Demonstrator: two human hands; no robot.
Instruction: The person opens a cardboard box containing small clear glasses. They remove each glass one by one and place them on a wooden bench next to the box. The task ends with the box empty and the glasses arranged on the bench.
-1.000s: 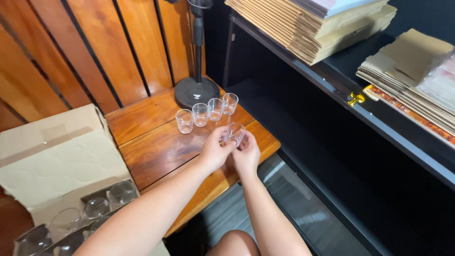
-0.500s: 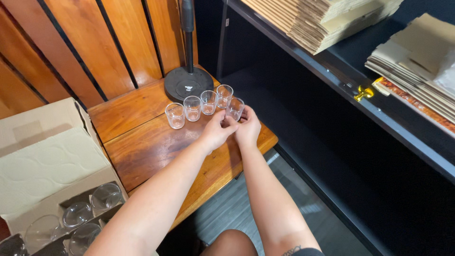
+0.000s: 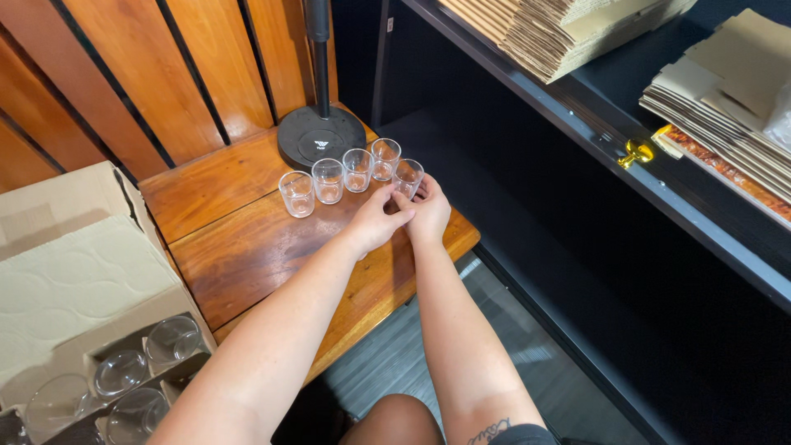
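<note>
Several small clear glasses stand in a row on a wooden table [image 3: 247, 247]. The rightmost glass [image 3: 407, 178] is held between both my hands at the row's right end. My left hand [image 3: 377, 219] pinches it from the left and my right hand [image 3: 428, 213] from the right and front. The neighbouring glass [image 3: 384, 158] stands just behind it, and the leftmost glass [image 3: 297, 194] is apart from my hands.
A black round lamp base [image 3: 320, 136] with a pole stands behind the row. An open cardboard box [image 3: 74, 280] at the left holds more glasses [image 3: 124, 372]. A dark shelf [image 3: 577, 115] at the right carries stacks of flat cardboard [image 3: 560, 29].
Both hands have carried the glass forward to the right end of the row, where it now stands beside the others. The camera has moved closer.
</note>
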